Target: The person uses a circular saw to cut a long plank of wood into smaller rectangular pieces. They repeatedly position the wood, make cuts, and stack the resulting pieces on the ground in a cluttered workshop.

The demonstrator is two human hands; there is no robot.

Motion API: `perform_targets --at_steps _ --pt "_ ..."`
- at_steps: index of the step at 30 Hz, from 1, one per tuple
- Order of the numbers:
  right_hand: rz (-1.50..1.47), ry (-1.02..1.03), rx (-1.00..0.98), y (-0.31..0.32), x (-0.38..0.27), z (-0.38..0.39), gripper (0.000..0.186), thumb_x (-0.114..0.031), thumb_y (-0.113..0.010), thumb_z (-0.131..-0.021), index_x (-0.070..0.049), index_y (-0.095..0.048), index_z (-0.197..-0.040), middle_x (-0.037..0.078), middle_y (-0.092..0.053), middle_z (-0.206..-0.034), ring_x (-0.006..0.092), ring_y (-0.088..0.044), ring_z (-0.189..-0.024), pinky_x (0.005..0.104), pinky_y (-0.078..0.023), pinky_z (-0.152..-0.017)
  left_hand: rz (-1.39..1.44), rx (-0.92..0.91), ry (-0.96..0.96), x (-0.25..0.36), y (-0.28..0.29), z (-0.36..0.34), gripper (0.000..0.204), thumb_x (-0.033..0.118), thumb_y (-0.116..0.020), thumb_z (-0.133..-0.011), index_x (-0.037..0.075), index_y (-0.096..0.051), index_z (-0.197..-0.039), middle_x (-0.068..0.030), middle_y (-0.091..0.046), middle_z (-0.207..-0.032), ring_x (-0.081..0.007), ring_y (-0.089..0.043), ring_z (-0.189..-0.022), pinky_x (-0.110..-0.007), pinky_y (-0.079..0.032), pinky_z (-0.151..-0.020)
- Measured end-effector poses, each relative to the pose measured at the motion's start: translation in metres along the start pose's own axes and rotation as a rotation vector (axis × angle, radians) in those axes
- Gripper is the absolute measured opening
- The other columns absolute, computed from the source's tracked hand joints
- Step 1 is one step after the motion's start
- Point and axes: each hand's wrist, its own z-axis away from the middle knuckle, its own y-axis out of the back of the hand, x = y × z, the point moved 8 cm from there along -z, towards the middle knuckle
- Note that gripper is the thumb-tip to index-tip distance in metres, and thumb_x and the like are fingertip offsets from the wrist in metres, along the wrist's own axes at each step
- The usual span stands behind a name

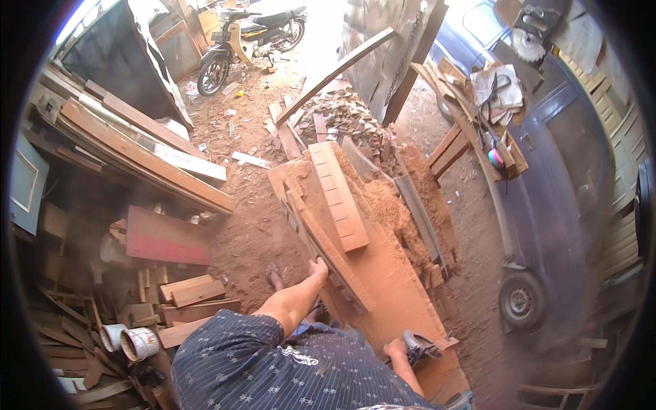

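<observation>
A long wooden board (328, 256) lies near the left edge of a dust-covered work table (400, 294). My left hand (318, 267) has its fingers closed on the board's near side. Beyond it rests a wider plank (337, 195) with a row of dark crosswise cuts or lines along one side. At the table's near end my right hand (395, 349) is wrapped round a grey and dark hand-held tool (420, 346). The tool has a rounded body and looks like a power tool, but its exact kind is unclear.
Sawdust (383, 205) and a heap of wood offcuts (342, 113) cover the table's far side. Long planks (150, 154) and scrap wood stand left, with white buckets (140, 344). A blue vehicle (560, 184) stands right; a motorcycle (256, 37) is at the back.
</observation>
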Motion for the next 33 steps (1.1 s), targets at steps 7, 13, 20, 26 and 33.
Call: perform_targets --at_steps 7,13,20,26,33 --pt "-0.070 0.132 0.235 0.040 -0.043 0.050 0.059 -0.045 -0.069 -0.083 0.000 -0.071 -0.121 0.026 -0.069 -0.119 0.0405 -0.066 -0.115 0.0501 -0.051 -0.100 0.253 0.008 0.028 0.010 -0.010 -0.004 0.102 0.074 -0.052 -0.089 -0.007 -0.038 -0.149 -0.0284 -0.047 -0.149 -0.0433 -0.045 -0.139 -0.046 -0.034 -0.116" --pt "-0.360 0.446 0.459 0.064 -0.098 0.048 0.053 -0.041 -0.069 -0.087 -0.001 -0.069 -0.123 0.027 -0.068 -0.121 0.0421 -0.065 -0.113 0.0496 -0.050 -0.099 0.169 -0.201 0.036 0.032 0.007 0.031 0.105 0.077 -0.056 -0.087 -0.006 -0.038 -0.150 -0.0262 -0.050 -0.147 -0.0407 -0.047 -0.138 -0.045 -0.038 -0.114" --pt "-0.463 0.795 0.569 0.137 -0.198 0.081 0.042 -0.030 -0.071 -0.090 0.001 -0.069 -0.118 0.025 -0.069 -0.109 0.0394 -0.067 -0.101 0.0457 -0.053 -0.090 0.065 -0.075 -0.179 0.011 0.011 -0.013 0.090 0.067 -0.056 -0.093 -0.003 -0.040 -0.146 -0.0309 -0.055 -0.140 -0.0453 -0.062 -0.118 -0.051 -0.047 -0.102" --pt "-0.526 0.855 0.488 0.146 -0.234 0.093 0.044 -0.030 -0.072 -0.091 0.002 -0.068 -0.120 0.024 -0.070 -0.112 0.0365 -0.068 -0.103 0.0435 -0.054 -0.092 -0.028 0.224 -0.214 0.016 0.052 -0.014 0.045 0.028 -0.046 -0.097 -0.001 -0.045 -0.130 -0.0334 -0.066 -0.109 -0.0499 -0.064 -0.106 -0.054 -0.049 -0.093" --pt "-0.531 0.816 0.256 0.128 -0.294 0.079 0.064 -0.045 -0.076 -0.088 0.002 -0.063 -0.131 0.022 -0.069 -0.124 0.0315 -0.067 -0.114 0.0415 -0.052 -0.098 0.157 0.418 -0.430 0.012 0.131 0.012 0.040 0.017 -0.042 -0.097 0.002 -0.043 -0.134 -0.0352 -0.063 -0.111 -0.0497 -0.063 -0.100 -0.055 -0.048 -0.088"
